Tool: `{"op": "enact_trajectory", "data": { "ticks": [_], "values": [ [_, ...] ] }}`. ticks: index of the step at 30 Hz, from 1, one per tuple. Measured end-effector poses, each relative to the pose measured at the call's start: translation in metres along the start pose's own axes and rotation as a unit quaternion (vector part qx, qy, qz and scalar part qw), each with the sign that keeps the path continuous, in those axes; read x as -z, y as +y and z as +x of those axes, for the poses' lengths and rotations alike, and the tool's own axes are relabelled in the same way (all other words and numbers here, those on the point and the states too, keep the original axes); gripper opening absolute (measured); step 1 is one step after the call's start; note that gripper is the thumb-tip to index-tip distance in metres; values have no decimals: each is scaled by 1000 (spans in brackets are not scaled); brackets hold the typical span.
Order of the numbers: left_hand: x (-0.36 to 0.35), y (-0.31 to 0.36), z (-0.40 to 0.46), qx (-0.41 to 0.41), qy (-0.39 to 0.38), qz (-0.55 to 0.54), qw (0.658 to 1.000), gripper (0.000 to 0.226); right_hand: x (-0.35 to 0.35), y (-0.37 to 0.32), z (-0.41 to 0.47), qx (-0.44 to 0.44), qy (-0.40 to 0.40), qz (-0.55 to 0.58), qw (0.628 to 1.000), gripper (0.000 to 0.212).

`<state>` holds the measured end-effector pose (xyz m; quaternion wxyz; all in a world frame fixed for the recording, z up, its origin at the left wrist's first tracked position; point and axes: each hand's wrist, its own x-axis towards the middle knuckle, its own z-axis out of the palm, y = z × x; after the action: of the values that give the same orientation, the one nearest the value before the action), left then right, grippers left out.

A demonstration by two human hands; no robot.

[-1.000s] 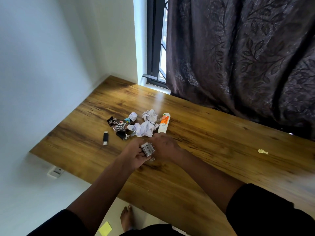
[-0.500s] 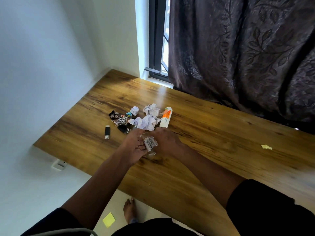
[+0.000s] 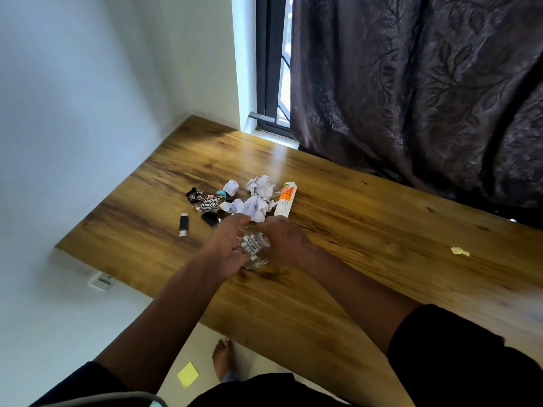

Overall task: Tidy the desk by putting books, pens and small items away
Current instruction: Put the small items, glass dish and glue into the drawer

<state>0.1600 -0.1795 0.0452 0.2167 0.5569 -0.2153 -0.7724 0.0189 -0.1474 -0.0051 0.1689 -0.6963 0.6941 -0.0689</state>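
Both hands meet over small clear glass bowl (image 3: pixel 255 259) near surface (image 3: pixel 367 230) centre. Batteries (image 3: pixel 253 243) lie in bowl. Left hand (image 3: pixel 227 249) at bowl's 9 o'clock, fingers loosely spread; right hand (image 3: pixel 283 240) cups rim at 3 o'clock. Crumpled papers (image 3: pixel 255 198), white tube (image 3: pixel 285 200), snack wrapper (image 3: pixel 207 201) at 12 o'clock; USB stick (image 3: pixel 183 224) at 10 o'clock.

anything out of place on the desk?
Yes. Crumpled paper balls and a snack wrapper lie heaped mid-desk beside a tube on its side. A yellow scrap sits alone at right, and a sticky note is on the floor.
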Motion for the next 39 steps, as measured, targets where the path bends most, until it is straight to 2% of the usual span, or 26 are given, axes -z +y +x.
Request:
{"op": "enact_trajectory", "data": {
  "ticks": [6,10,14,18,21,25,28,30,34,39],
  "values": [
    [8,8,8,-32,16,77,996,36,6,-2,10,4,45,-18,999,28],
    [22,8,19,-104,41,176,978,20,10,-6,19,10,60,-38,997,25],
    [32,7,25,-169,72,287,940,25,6,-7,29,21,51,-39,998,29],
    [41,9,35,-199,73,334,918,25,2,-4,40,-10,76,-9,997,40],
    [44,7,39,-202,53,355,911,29,4,-2,49,-40,90,-15,995,53],
    [47,8,46,-207,69,367,904,25,3,0,65,-51,83,-10,995,57],
    [53,10,57,-214,77,378,897,13,1,-3,76,-59,86,36,994,63],
    [57,13,63,-226,75,399,886,33,-3,-8,80,-59,97,74,991,58],
    [63,18,69,-240,69,411,877,47,-13,-15,90,-79,104,41,991,28],
    [73,25,74,-260,70,423,865,53,-22,-23,101,-103,101,-8,990,34]
  ]
}}
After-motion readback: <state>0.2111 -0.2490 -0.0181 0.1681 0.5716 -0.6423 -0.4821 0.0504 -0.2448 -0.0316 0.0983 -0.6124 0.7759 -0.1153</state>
